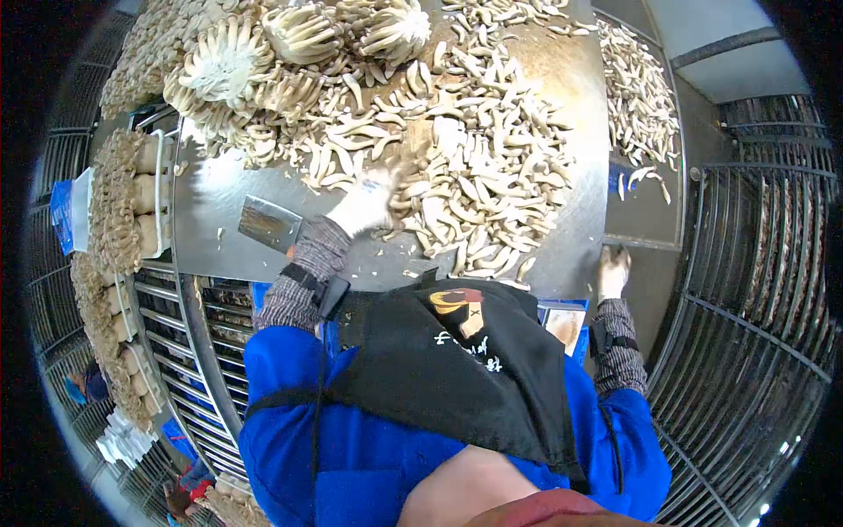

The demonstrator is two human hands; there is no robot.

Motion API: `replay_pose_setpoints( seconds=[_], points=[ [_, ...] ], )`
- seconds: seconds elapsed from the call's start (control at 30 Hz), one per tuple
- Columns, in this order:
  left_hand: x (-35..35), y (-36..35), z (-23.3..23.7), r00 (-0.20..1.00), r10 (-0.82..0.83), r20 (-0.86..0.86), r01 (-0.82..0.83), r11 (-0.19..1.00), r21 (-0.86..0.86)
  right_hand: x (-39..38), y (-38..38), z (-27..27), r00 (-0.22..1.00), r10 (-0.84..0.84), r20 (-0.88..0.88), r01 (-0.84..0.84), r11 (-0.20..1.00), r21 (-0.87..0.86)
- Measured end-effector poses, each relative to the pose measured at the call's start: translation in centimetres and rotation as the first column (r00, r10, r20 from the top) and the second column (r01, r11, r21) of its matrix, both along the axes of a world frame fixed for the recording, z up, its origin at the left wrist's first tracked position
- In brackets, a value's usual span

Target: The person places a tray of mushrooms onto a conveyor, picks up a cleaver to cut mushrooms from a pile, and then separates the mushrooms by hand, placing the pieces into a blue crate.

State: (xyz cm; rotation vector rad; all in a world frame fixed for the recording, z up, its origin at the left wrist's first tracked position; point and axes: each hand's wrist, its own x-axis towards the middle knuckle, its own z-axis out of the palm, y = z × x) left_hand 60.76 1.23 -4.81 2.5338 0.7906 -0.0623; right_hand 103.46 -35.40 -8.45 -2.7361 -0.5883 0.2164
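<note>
Head view: the gloved left hand [369, 204] is blurred in the near edge of the mushroom pile [492, 176] straight ahead on the tabletop [219, 202], and its grip cannot be told. The right hand [613, 268] rests flat and empty, well apart to the right. A cleaver [268, 224] lies beside the left wrist.

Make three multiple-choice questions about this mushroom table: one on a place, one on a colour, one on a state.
1. Where is the cleaver?
A) beside the left sleeve
B) under the right hand
C) on the racks

2. What colour is the jacket?
A) red
B) blue
C) green

3. What is the right hand doing?
A) holding the cleaver
B) lifting mushrooms
C) resting at the edge of the table

Answers:
1 A, the blade lies right next to that sleeve.
2 B, blue cloth covers both shoulders.
3 C, it lies at the edge and seems empty.
</note>
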Motion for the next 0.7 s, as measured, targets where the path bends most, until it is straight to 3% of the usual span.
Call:
replay_pose_setpoints(
  seconds=[0.03, 0.1, 0.17, 0.2, 0.23, 0.27, 0.3, 0.33, 0.37, 0.4, 0.43, 0.47, 0.5, 0.53, 0.57, 0.63, 0.7],
  points=[
    [-0.3, -1.4, -1.4, 0.995, -0.045, -0.088, 0.057, 0.989, 0.136, -0.2, 0.5, -1.0, 0.965, 0.23, 0.127, -0.233, 0.973, 0.004],
    [0.0, -1.2, -2.7, 0.998, 0.0, -0.068, 0.015, 0.975, 0.223, -1.0, 3.3, -3.4, 0.88, 0.396, 0.261, -0.454, 0.863, 0.221],
    [0.4, -0.7, -2.8, 0.938, 0.344, 0.052, -0.337, 0.935, -0.11, -5.1, 8.5, 2.1, 0.85, 0.507, 0.145, -0.526, 0.796, 0.298],
    [0.6, -0.1, -2.6, 0.833, 0.533, 0.148, -0.429, 0.792, -0.435, -6.3, 10.7, 3.6, 0.823, 0.559, 0.105, -0.557, 0.755, 0.345],
    [0.8, 0.0, -3.5, 0.663, 0.696, 0.275, -0.445, 0.663, -0.602, -6.5, 12.3, 3.6, 0.769, 0.632, 0.096, -0.616, 0.692, 0.376],
    [0.8, -0.1, -5.2, 0.561, 0.778, 0.284, -0.303, 0.512, -0.803, -7.3, 13.8, 3.8, 0.731, 0.681, 0.033, -0.622, 0.646, 0.443],
    [0.9, -0.1, -6.3, 0.463, 0.849, 0.253, -0.11, 0.338, -0.935, -8.6, 15.9, 5.8, 0.682, 0.729, -0.055, -0.642, 0.633, 0.432],
    [2.1, -1.9, -3.9, 0.346, 0.932, 0.106, -0.148, 0.166, -0.975, -8.9, 17.1, 4.1, 0.647, 0.756, -0.099, -0.67, 0.626, 0.399],
    [2.9, -2.5, -0.7, 0.491, 0.871, -0.003, -0.229, 0.126, -0.965, -10.7, 19.0, 5.9, 0.575, 0.756, -0.313, -0.598, 0.649, 0.469],
    [4.0, -3.1, -2.7, 0.47, 0.863, 0.188, -0.058, 0.243, -0.968, -12.9, 20.7, 9.0, 0.497, 0.79, -0.36, -0.611, 0.613, 0.501],
    [5.1, -3.8, -5.5, 0.411, 0.833, 0.37, 0.107, 0.359, -0.927, -13.5, 22.1, 6.9, 0.423, 0.893, -0.155, -0.707, 0.432, 0.561],
    [5.8, -4.0, -7.3, 0.427, 0.799, 0.423, 0.083, 0.431, -0.899, -14.9, 23.1, 7.3, 0.372, 0.892, -0.259, -0.677, 0.451, 0.582],
    [6.9, -4.2, -4.9, 0.442, 0.762, 0.473, 0.057, 0.502, -0.863, -16.7, 24.0, 6.9, 0.365, 0.921, -0.137, -0.637, 0.354, 0.685],
    [7.5, -5.5, -2.3, 0.39, 0.79, 0.474, -0.037, 0.527, -0.849, -17.6, 24.5, 7.0, 0.361, 0.914, -0.186, -0.648, 0.389, 0.655],
    [7.8, -5.4, -3.2, 0.342, 0.77, 0.539, 0.006, 0.571, -0.821, -18.6, 25.0, 8.0, 0.356, 0.904, -0.235, -0.659, 0.421, 0.622],
    [8.9, -4.7, -6.6, 0.123, 0.951, 0.284, 0.221, 0.253, -0.942, -20.0, 25.7, 8.6, 0.45, 0.862, -0.233, -0.614, 0.488, 0.62],
    [9.0, -4.5, -7.0, 0.101, 0.954, 0.281, 0.243, 0.25, -0.937, -19.8, 26.1, 8.8, 0.409, 0.84, -0.357, -0.506, 0.534, 0.677]
  ],
)
